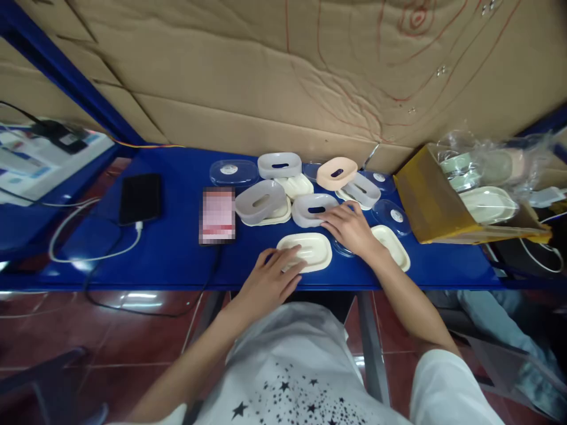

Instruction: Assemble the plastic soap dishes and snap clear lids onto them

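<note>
Soap-dish parts laid out on a blue bench, seen from above. The left hand (271,273) lies flat, fingers spread, on the near-left rim of a cream oval plastic tray (310,250) at the front edge of the blue tabletop (177,248), pinning rather than gripping it. The right hand (349,226) reaches just beyond that tray, its fingertips resting on the near rim of a grey slotted oval plastic insert (312,209); the fingers curl loosely and whether they clasp the insert cannot be told. The step in hand appears to be the pairing of a slotted insert with a base tray; seating one in the other would call for lifting the insert clear of its neighbours and aligning the ovals. Behind stand further grey inserts (280,164), a peach slotted insert (336,173), clear oval lids (233,172) and another cream tray (392,245). To the right lies an open cardboard carton (425,206) of bagged parts; to the left, a black phone (140,198) on a white cable (88,251). Corrugated cardboard sheeting (283,77) backs the bench; the floor is red tile (133,354).
</note>
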A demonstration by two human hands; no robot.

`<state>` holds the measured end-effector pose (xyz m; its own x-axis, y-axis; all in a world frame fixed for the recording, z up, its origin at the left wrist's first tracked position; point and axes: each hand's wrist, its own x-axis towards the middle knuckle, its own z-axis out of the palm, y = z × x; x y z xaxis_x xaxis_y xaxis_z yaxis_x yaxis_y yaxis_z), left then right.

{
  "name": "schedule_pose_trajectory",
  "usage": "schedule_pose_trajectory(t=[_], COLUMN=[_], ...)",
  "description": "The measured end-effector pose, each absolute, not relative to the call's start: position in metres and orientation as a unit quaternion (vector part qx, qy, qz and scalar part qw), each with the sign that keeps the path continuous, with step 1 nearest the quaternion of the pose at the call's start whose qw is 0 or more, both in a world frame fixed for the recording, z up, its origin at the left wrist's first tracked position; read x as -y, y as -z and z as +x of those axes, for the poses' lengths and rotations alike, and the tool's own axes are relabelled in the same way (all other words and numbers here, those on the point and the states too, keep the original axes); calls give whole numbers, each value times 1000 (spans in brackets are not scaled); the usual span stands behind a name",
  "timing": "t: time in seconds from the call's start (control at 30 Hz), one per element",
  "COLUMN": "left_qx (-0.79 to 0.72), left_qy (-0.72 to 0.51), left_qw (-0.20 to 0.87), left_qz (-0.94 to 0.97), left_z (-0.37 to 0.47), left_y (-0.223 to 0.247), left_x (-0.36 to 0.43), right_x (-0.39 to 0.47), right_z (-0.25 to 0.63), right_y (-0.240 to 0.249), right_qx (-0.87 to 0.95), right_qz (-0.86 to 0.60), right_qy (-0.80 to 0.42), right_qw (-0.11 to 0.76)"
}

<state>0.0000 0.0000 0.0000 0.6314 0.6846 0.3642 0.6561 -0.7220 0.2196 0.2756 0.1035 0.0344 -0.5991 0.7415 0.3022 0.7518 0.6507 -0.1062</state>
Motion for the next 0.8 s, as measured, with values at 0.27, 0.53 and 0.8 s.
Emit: schedule_pose_trajectory(t=[0.27,0.53,0.8], left_qx=[-473,-424,-431], left_qy=[-308,-272,-268], left_qw=[71,87,81], left_qz=[823,859,858], left_z=[-15,-11,-26], left_y=[14,13,5], left_x=[24,16,17], right_x=[-31,18,18], right_z=[255,260,301], right_y=[-48,-23,-13], right_qx=[928,932,801], right_qz=[-336,-333,-560], right_qy=[15,-34,27], right_qw=[162,143,212])
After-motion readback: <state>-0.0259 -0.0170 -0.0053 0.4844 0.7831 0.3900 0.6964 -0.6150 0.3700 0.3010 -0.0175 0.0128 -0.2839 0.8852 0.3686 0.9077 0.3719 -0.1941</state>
